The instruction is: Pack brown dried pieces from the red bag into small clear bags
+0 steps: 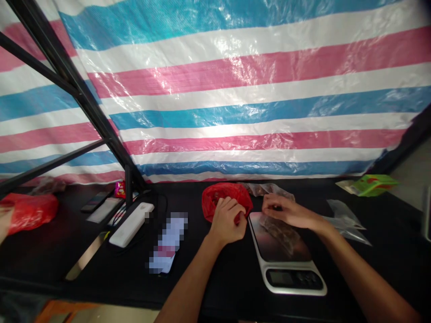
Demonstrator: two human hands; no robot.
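The left hand (229, 220) is curling closed on a crumpled red plastic bag (224, 200), while the right hand (286, 211) is resting its slightly bent fingers on a clear plastic bag (274, 231) lying on a digital kitchen scale (286, 278) on the black table (242, 287).

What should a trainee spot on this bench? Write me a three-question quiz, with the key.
1. True or false: a clear plastic bag lies on the platform of the digital kitchen scale.
2. Which thing is the left hand closest to? A) the red plastic bag B) the green packet C) the white power bank
3. Which part of the scale is nearer the person: the platform or the display?

Key: 1 true; 2 A; 3 the display.
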